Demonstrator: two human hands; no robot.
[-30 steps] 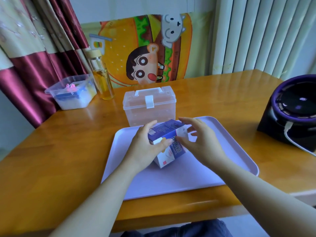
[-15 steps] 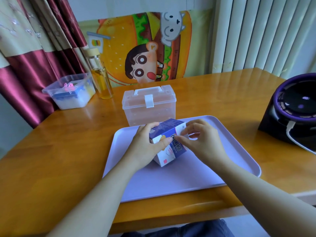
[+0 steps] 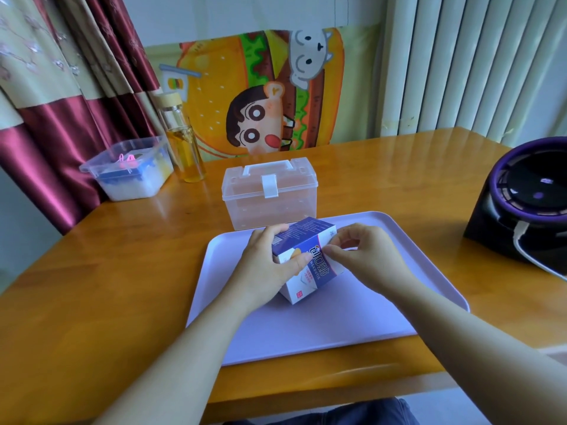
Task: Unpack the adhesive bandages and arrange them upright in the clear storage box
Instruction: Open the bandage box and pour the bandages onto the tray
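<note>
Head view. The step in hand is opening the bandage carton (image 3: 317, 273); no bandages are out yet.

1. The carton stands tilted on the tray (image 3: 337, 326), between the two hands, with one lower corner on the tray surface.
2. The left hand (image 3: 265, 266) grasps the carton's left end: the thumb lies across the printed front face and the fingers wrap over the top.
3. The right hand (image 3: 366, 256) has its fingers curled, and thumb and forefinger pinch at the carton's upper right end, where the closing flap is judged to sit. Whether the flap is lifted cannot be told.
4. The clear storage box (image 3: 270, 197) stands on the tabletop (image 3: 122, 286) just beyond the hands, at the far edge of the tray. Its lid is down and its front latch is closed.

Next move, as judged: the left hand braces the carton while the right hand pulls the end flap free and draws out the bandages. The storage box must be unlatched and its lid raised before any bandage can be stood upright inside it.
</note>
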